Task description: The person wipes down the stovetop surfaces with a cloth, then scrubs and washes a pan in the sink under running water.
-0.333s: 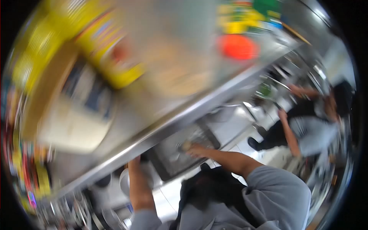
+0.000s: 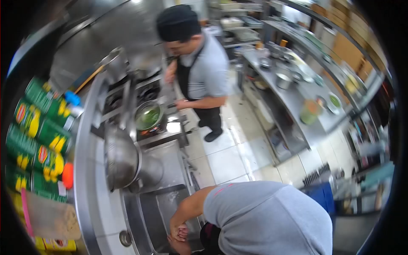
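Low in the head view, my right hand (image 2: 179, 230) is over the metal sink basin (image 2: 148, 219), with its fingers curled in. My left hand (image 2: 180, 245) comes in from the bottom edge and meets it, so the two touch. Blur and overlap hide the left fingers. Whether anything small lies between the hands, I cannot make out. A large metal pot (image 2: 121, 159) stands beyond the basin, beside the stove.
A co-worker (image 2: 208, 68) in a dark cap stands at the stove, holding a pan (image 2: 148, 115) of green food. Several green cans (image 2: 32, 146) and a plastic tub (image 2: 51, 216) line the shelf at left. A steel worktable (image 2: 293, 91) bears bowls and containers.
My view has swung right, towards the stove and co-worker. My left hand, earlier hidden past the shelf edge, now meets my right. The pale round thing at my right hand no longer shows.
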A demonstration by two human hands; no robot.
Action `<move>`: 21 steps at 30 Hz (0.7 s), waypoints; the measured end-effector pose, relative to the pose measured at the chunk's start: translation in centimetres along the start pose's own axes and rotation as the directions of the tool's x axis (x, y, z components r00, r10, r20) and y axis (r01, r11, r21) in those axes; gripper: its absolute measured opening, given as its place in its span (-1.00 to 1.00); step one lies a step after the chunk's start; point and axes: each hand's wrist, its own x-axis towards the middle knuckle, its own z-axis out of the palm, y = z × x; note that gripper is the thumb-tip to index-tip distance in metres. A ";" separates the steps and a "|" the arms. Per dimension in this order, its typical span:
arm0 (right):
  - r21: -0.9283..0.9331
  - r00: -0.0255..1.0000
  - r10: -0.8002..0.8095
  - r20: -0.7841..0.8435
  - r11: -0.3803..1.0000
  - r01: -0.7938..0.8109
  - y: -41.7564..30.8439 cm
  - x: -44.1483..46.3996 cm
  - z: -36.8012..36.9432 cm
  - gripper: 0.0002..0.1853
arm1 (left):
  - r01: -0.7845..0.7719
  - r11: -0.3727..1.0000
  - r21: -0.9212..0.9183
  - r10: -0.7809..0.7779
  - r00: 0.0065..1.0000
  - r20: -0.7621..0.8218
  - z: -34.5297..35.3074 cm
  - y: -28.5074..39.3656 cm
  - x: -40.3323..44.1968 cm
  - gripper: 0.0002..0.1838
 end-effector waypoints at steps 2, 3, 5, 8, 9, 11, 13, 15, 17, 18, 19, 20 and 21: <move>-0.062 0.997 0.046 -0.068 0.997 -0.050 2.2 -1.2 -1.6 -0.84 | 0.065 0.998 -0.008 -0.064 0.989 0.136 10.9 -0.7 5.2 -0.44; -0.109 0.996 0.044 -0.083 0.993 -0.053 5.9 -1.8 -3.5 -0.84 | 0.103 0.994 -0.027 -0.096 0.975 0.199 18.2 -0.1 8.8 -0.44; -0.201 0.991 0.037 -0.131 0.978 -0.063 9.2 -2.2 -6.3 -0.82 | 0.153 0.988 0.025 -0.154 0.944 0.292 22.9 0.4 11.9 -0.45; -0.369 0.986 0.028 -0.166 0.925 -0.089 12.1 -3.9 -10.5 -0.80 | 0.223 0.972 0.078 -0.235 0.889 0.392 26.3 0.5 14.8 -0.47; -0.429 0.984 0.030 -0.173 0.897 -0.103 13.0 -4.6 -12.1 -0.79 | 0.246 0.964 0.097 -0.264 0.866 0.425 26.8 0.6 15.9 -0.47; -0.540 0.982 0.026 -0.186 0.832 -0.125 13.7 -5.5 -15.3 -0.77 | 0.310 0.940 0.143 -0.339 0.805 0.487 26.6 0.8 18.4 -0.48; -0.667 0.988 0.003 -0.153 0.737 -0.106 12.9 -6.0 -18.1 -0.75 | 0.430 0.886 0.174 -0.434 0.636 0.638 24.5 0.0 22.6 -0.49; -0.807 0.970 -0.197 0.142 0.544 0.228 12.4 -7.1 -21.2 -0.75 | 0.599 0.769 0.222 -0.415 0.205 0.886 20.9 -0.2 27.1 -0.49; -0.810 0.942 -0.323 0.093 0.525 0.260 10.3 -7.8 -23.1 -0.75 | 0.719 0.695 0.011 -0.156 0.137 0.978 21.0 4.4 17.3 -0.59; -0.815 0.880 -0.473 0.052 0.489 0.311 9.0 -7.5 -23.6 -0.74 | 0.785 0.616 -0.064 -0.022 0.099 0.995 21.4 7.5 11.1 -0.63; -0.765 0.833 -0.540 -0.117 0.585 0.271 9.6 -7.0 -23.1 -0.74 | 0.717 0.669 -0.196 0.036 0.232 0.972 22.6 8.1 9.4 -0.87; -0.692 0.761 -0.590 -0.270 0.668 0.272 11.4 -6.7 -22.1 -0.73 | 0.625 0.714 -0.315 0.094 0.360 0.928 23.6 8.7 7.7 -0.75; -0.549 0.805 -0.437 -0.402 0.818 0.170 13.7 -8.2 -19.4 -0.73 | 0.588 0.764 -0.266 -0.017 0.430 0.903 24.1 4.5 12.4 -0.72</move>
